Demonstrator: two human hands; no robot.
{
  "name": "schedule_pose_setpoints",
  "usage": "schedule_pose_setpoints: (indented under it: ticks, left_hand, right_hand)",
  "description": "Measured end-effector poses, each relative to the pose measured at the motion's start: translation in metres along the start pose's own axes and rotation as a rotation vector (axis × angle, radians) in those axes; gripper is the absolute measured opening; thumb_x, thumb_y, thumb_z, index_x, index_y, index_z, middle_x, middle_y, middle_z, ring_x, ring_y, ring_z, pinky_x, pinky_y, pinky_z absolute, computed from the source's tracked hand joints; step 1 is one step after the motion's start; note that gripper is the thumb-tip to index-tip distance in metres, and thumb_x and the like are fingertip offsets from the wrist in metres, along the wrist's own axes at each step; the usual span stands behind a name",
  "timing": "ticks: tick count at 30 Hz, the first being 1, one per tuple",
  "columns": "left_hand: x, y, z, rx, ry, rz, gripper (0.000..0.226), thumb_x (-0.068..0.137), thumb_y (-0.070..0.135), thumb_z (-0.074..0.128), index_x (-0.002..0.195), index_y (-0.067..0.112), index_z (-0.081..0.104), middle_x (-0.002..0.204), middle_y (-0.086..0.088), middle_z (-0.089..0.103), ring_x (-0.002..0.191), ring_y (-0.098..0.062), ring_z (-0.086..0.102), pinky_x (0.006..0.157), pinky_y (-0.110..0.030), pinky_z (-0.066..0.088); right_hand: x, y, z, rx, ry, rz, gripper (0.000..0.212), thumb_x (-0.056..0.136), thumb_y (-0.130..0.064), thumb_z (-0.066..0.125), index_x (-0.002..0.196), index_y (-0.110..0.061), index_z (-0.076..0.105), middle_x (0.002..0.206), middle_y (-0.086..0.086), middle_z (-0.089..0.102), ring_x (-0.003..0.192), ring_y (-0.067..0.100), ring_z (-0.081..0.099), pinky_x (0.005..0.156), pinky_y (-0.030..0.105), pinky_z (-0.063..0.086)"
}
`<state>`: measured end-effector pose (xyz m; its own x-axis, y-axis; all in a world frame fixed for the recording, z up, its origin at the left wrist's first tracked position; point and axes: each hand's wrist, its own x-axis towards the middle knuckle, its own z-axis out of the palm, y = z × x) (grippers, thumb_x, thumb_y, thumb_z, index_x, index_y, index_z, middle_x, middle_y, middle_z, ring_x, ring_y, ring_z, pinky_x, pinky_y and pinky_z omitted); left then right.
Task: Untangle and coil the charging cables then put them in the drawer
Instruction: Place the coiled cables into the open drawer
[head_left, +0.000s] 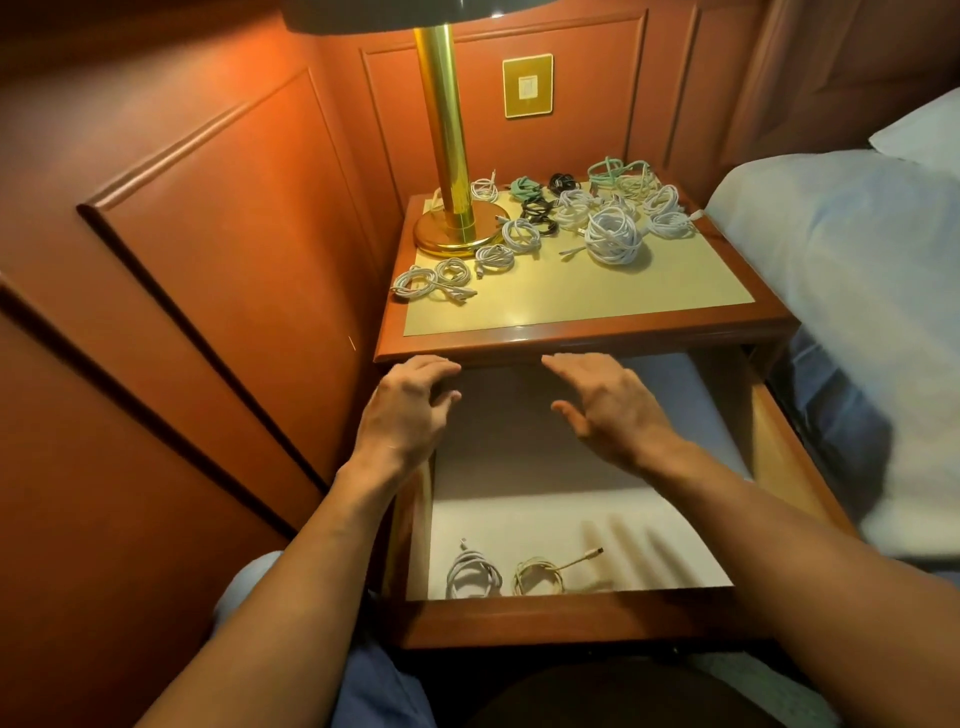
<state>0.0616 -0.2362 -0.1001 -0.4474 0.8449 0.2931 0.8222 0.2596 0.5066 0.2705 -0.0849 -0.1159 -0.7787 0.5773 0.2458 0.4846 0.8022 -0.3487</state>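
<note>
Red-brown wood panelling (218, 249) lines the left and far sides of this lamplit corner. Nearest, the drawer (571, 618) is pulled out toward the person, whose lap is dark and cut off by the bottom edge. On its pale floor, at the near left, a white coil (472, 574) lies just beside a yellowish coil (537, 576), whose plug end trails to the right. Both forearms reach over the drawer. The left hand (405, 410) and right hand (608, 405) hover with fingers loosely spread, holding nothing. The left fingertips are at the tabletop's near edge, and whether they touch it cannot be told. The drawer's far end lies in shadow under that edge. On the tabletop (597, 296), the other charging cables (519, 234) lie along the far half in many small coils, mostly white, with a big white bundle (615, 236), some teal and black; their plugs are too small to make out. At the far left stands a brass lamp (449, 156), its shade cut off at the top. Behind it is a gold switch plate (528, 85). A bed (857, 260) runs along the right.
</note>
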Motion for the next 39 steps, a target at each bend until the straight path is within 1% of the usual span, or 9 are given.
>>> schedule_pose_setpoints:
  ticks: [8, 12, 19, 22, 26, 30, 33, 35, 39]
  left_hand:
    - [0.082, -0.042, -0.013, 0.099, 0.022, -0.102, 0.040, 0.097, 0.018, 0.066, 0.137, 0.020, 0.062, 0.146, -0.002, 0.057, 0.136, -0.022, 0.048, 0.118, -0.041, 0.038]
    - [0.117, -0.060, -0.013, 0.132, 0.051, -0.081, 0.041, 0.099, 0.015, 0.064, 0.140, 0.020, 0.061, 0.149, -0.002, 0.055, 0.138, -0.023, 0.046, 0.118, -0.040, 0.036]
    - [0.151, -0.080, 0.005, 0.216, 0.077, -0.046, 0.038, 0.100, 0.019, 0.063, 0.138, 0.021, 0.062, 0.141, -0.001, 0.061, 0.131, -0.025, 0.049, 0.110, -0.044, 0.039]
    - [0.151, -0.087, 0.014, 0.157, 0.145, -0.064, 0.032, 0.099, 0.018, 0.065, 0.130, 0.016, 0.069, 0.131, -0.006, 0.067, 0.124, -0.028, 0.052, 0.104, -0.044, 0.042]
    - [0.148, -0.092, 0.017, 0.122, 0.201, -0.058, 0.026, 0.096, 0.011, 0.068, 0.121, 0.012, 0.074, 0.121, -0.010, 0.070, 0.117, -0.029, 0.055, 0.097, -0.039, 0.047]
    - [0.138, -0.090, 0.014, 0.096, 0.219, -0.056, 0.022, 0.094, 0.007, 0.069, 0.115, 0.009, 0.076, 0.116, -0.012, 0.072, 0.114, -0.029, 0.056, 0.092, -0.030, 0.042]
    - [0.121, -0.082, 0.012, 0.082, 0.241, -0.061, 0.022, 0.093, 0.004, 0.070, 0.113, 0.007, 0.076, 0.114, -0.013, 0.072, 0.114, -0.029, 0.057, 0.093, -0.035, 0.048]
    - [0.106, -0.075, 0.012, 0.080, 0.256, -0.028, 0.021, 0.092, 0.001, 0.070, 0.112, 0.006, 0.076, 0.112, -0.014, 0.072, 0.113, -0.030, 0.058, 0.093, -0.042, 0.053]
    - [0.083, -0.058, 0.013, 0.078, 0.205, 0.061, 0.021, 0.093, 0.001, 0.069, 0.111, 0.007, 0.077, 0.113, -0.013, 0.072, 0.114, -0.028, 0.058, 0.093, -0.043, 0.054]
  right_hand:
    - [0.102, -0.009, 0.001, -0.082, 0.009, -0.113, 0.057, 0.100, -0.024, 0.060, 0.154, -0.020, 0.040, 0.155, 0.007, 0.046, 0.142, 0.027, 0.041, 0.112, 0.048, 0.041]
    - [0.155, -0.018, 0.011, -0.099, -0.007, -0.172, 0.057, 0.101, -0.028, 0.059, 0.154, -0.023, 0.039, 0.157, 0.003, 0.043, 0.144, 0.025, 0.037, 0.113, 0.044, 0.039]
    - [0.227, -0.028, 0.038, -0.115, -0.047, -0.195, 0.044, 0.104, -0.031, 0.053, 0.148, -0.028, 0.050, 0.152, -0.003, 0.051, 0.138, 0.025, 0.043, 0.111, 0.045, 0.041]
    - [0.229, -0.027, 0.049, -0.091, -0.024, -0.219, 0.034, 0.105, -0.031, 0.049, 0.134, -0.025, 0.064, 0.138, -0.003, 0.063, 0.121, 0.027, 0.054, 0.098, 0.048, 0.049]
    - [0.222, -0.023, 0.049, -0.034, 0.046, -0.204, 0.028, 0.102, -0.031, 0.057, 0.124, -0.024, 0.072, 0.125, -0.003, 0.071, 0.107, 0.023, 0.054, 0.087, 0.045, 0.050]
    - [0.207, -0.017, 0.039, 0.071, -0.031, -0.194, 0.032, 0.101, -0.030, 0.060, 0.131, -0.025, 0.068, 0.135, -0.003, 0.065, 0.120, 0.021, 0.049, 0.096, 0.041, 0.047]
    - [0.190, -0.008, 0.030, 0.084, -0.072, -0.212, 0.035, 0.099, -0.020, 0.062, 0.134, -0.023, 0.065, 0.139, -0.003, 0.062, 0.122, 0.020, 0.047, 0.098, 0.038, 0.045]
    - [0.176, -0.004, 0.025, 0.059, -0.029, -0.221, 0.036, 0.097, -0.013, 0.065, 0.132, -0.022, 0.067, 0.136, -0.001, 0.065, 0.116, 0.020, 0.049, 0.089, 0.035, 0.047]
    - [0.144, 0.005, 0.014, 0.021, 0.074, -0.268, 0.027, 0.095, -0.010, 0.068, 0.120, -0.017, 0.075, 0.121, 0.006, 0.073, 0.101, 0.024, 0.056, 0.071, 0.037, 0.051]
